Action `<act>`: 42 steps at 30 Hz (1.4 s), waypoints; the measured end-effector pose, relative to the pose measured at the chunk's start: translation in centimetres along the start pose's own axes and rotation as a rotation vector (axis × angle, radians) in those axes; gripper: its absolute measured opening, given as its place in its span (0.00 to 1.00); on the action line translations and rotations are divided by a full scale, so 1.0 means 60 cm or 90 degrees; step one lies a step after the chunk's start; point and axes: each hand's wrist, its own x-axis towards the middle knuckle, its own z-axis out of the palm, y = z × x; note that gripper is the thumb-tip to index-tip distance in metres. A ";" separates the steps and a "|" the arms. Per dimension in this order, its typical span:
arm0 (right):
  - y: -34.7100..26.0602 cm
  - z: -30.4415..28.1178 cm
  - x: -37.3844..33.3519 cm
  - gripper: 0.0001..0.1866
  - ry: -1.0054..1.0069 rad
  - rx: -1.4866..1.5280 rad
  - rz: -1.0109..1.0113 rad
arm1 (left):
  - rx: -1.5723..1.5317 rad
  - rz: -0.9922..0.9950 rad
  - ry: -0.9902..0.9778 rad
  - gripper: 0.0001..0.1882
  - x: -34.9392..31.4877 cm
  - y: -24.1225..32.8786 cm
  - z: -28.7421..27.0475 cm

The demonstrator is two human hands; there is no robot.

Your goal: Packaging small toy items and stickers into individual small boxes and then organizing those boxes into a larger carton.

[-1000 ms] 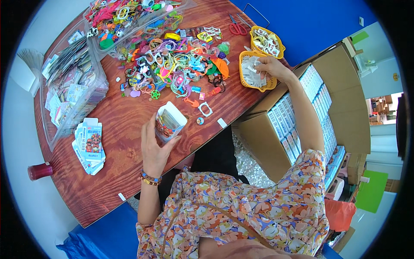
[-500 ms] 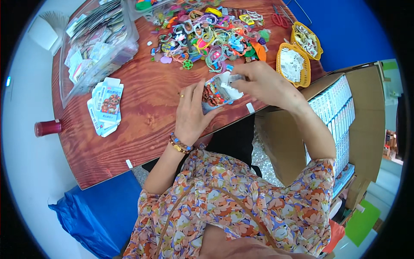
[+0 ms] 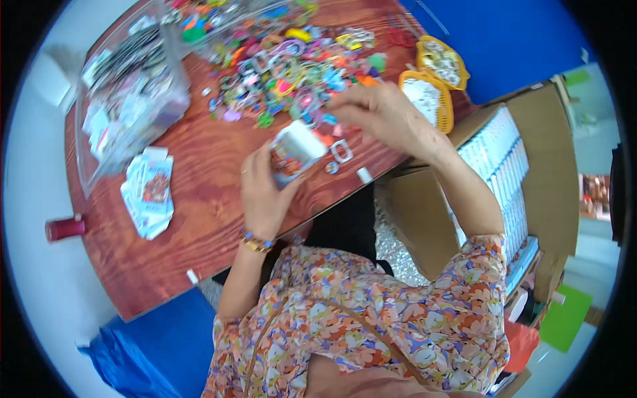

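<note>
My left hand (image 3: pixel 262 192) is closed around a small printed cardboard box (image 3: pixel 292 166) and holds it tilted above the table. The box's white flap (image 3: pixel 306 138) stands at the end toward my right hand. Over the near right edge of a trinket pile (image 3: pixel 285 73), my right hand (image 3: pixel 385 116) is raised clear of the box, fingers bent and tips drawn together. Blur hides whatever is between them. On the wood beside the box are a pale square ring (image 3: pixel 341 151), a small round piece (image 3: pixel 332 168) and a reddish-orange piece (image 3: pixel 324 137).
Flat printed cartons (image 3: pixel 149 192) lie stacked at the left, below a clear plastic bin (image 3: pixel 89 159) of packets. Two yellow baskets (image 3: pixel 446 119) with white pieces stand at the right, near red scissors (image 3: pixel 400 38). An open carton (image 3: pixel 415 205) of boxes is beside the table.
My right hand has pulled back from the box's opening. My left hand has tilted the box, and small pieces now show beside it. The whole view has shifted.
</note>
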 end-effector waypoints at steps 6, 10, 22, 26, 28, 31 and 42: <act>0.279 -0.228 -0.004 0.16 0.342 -0.442 0.353 | -0.073 -0.076 0.029 0.40 -0.014 -0.029 -0.030; 0.394 -0.302 -0.020 0.16 0.295 -0.444 0.493 | -0.093 -0.108 0.043 0.42 -0.022 -0.045 -0.034; 0.398 -0.321 -0.032 0.18 0.180 -0.384 0.574 | -0.089 -0.101 0.021 0.42 -0.021 -0.030 -0.033; 0.386 -0.315 -0.045 0.14 0.305 -0.459 0.521 | -0.078 -0.093 0.014 0.43 -0.022 -0.028 -0.034; 0.384 -0.306 -0.041 0.15 0.353 -0.471 0.493 | -0.065 -0.089 0.002 0.43 -0.022 -0.027 -0.038; 0.367 -0.303 -0.028 0.14 0.433 -0.475 0.466 | -0.068 -0.095 0.013 0.42 -0.028 -0.031 -0.043; -0.051 0.053 0.038 0.08 -0.020 0.089 -0.071 | -0.023 -0.034 0.072 0.43 -0.017 -0.011 -0.041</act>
